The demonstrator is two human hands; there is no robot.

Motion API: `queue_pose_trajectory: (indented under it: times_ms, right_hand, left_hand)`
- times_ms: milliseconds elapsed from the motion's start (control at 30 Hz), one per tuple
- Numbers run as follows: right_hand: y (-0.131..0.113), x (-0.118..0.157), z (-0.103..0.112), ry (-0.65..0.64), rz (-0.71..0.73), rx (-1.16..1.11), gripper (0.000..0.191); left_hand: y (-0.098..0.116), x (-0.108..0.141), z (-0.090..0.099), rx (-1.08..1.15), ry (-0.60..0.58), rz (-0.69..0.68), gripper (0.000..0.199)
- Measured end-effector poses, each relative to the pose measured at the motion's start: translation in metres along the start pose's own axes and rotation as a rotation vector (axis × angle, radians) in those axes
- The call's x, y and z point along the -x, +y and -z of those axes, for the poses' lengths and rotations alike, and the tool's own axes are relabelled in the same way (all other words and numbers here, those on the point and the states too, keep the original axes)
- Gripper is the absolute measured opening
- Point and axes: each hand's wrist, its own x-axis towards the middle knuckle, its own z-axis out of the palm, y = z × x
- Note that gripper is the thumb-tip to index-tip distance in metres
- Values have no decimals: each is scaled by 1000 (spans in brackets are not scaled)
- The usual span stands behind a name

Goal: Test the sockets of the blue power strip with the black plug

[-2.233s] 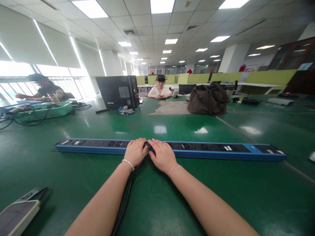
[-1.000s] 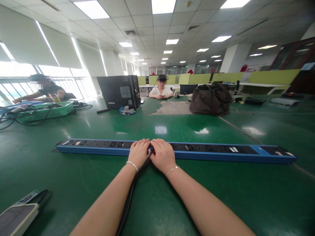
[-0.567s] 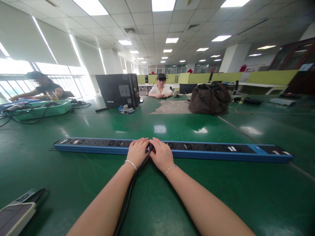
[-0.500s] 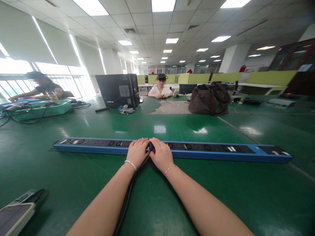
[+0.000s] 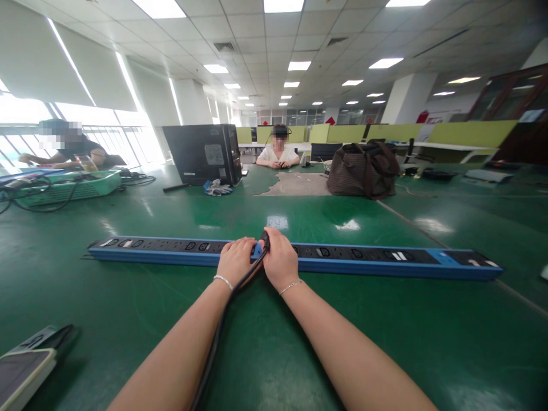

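A long blue power strip (image 5: 368, 265) with black sockets lies across the green table. At its middle, my right hand (image 5: 280, 260) is closed on the black plug (image 5: 265, 240) of a cable, which stands tilted over the strip. My left hand (image 5: 235, 262) rests on the strip just left of the plug, its fingers bent over the far side and pressed together. From the plug the black cable (image 5: 218, 337) runs down over my left wrist side toward the near edge. The plug's tip is hidden by my fingers.
A green basket (image 5: 72, 191) with cables stands at the left, a black computer case (image 5: 201, 155) and gloves (image 5: 217, 188) farther back. A brown bag (image 5: 363, 171) sits behind the strip. One person is seated across, another at the far left. A device (image 5: 25, 371) lies near left.
My right hand and the plug have risen a little, and a blue part of the strip now shows between my hands. The whole view has shifted slightly.
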Motion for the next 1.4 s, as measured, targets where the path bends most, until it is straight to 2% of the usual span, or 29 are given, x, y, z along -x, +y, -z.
queue_pose_trajectory:
  times_ms: [200, 300, 400, 533, 633, 700, 900, 1100, 1267, 1400]
  right_hand:
    - [6, 0, 0, 1, 50, -19, 36]
    - [19, -8, 8, 69, -42, -52, 35]
    - [41, -17, 26, 130, -153, -103, 36]
    - [77, -21, 58, 40, -221, -217, 36]
    - [97, -12, 75, -34, -179, -220, 34]
    - [104, -3, 80, -70, -148, -171, 33]
    - [108, 14, 69, -46, -20, -37, 33]
    - [108, 13, 64, -50, 33, 62, 34]
    - [102, 14, 64, -53, 137, 107, 33]
    - [97, 15, 63, -46, 139, 135, 32]
  left_hand:
    - [-1, -1, 0, -10, -3, -13, 40]
    - [-2, -1, -1, -12, 8, -26, 44]
    - [-2, 0, -3, -17, 33, -29, 46]
    - [-3, -1, -5, -25, 36, -22, 48]
    - [-4, -2, -4, -25, 25, -20, 48]
    - [-4, -2, -3, -25, 19, -19, 48]
    - [-4, -2, -4, -30, 14, -17, 49]
    - [-4, -2, -4, -21, 28, -24, 49]
    - [-3, -2, -3, -25, 26, -24, 49]
    - [-4, -2, -4, -23, 20, -31, 48]
